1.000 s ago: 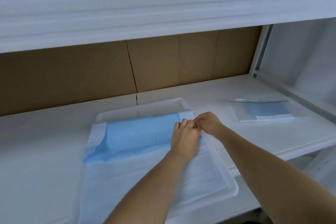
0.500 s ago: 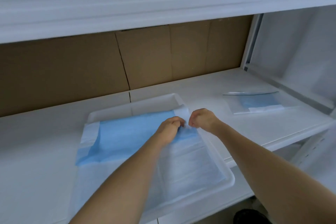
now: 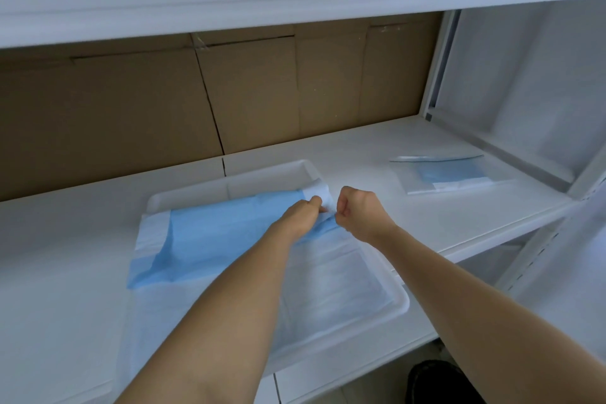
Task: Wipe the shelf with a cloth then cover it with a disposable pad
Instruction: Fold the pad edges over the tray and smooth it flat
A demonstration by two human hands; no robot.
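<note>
My left hand [image 3: 300, 216] and right hand [image 3: 355, 208], knuckle to knuckle a second ago, have drawn slightly apart; both are curled and pinch the folded white corner of the disposable pad [image 3: 210, 236] near the far right corner of the tray [image 3: 398, 305]; so I judge the fold is beginning to open; the pad lies half-unfolded across the tray on the shelf [image 3: 377, 147], its left part draped past the tray's left edge, not yet covering the shelf.

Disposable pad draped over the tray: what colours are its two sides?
The disposable pad is light blue on the folded-over side, white on the other with white borders; head view.
</note>
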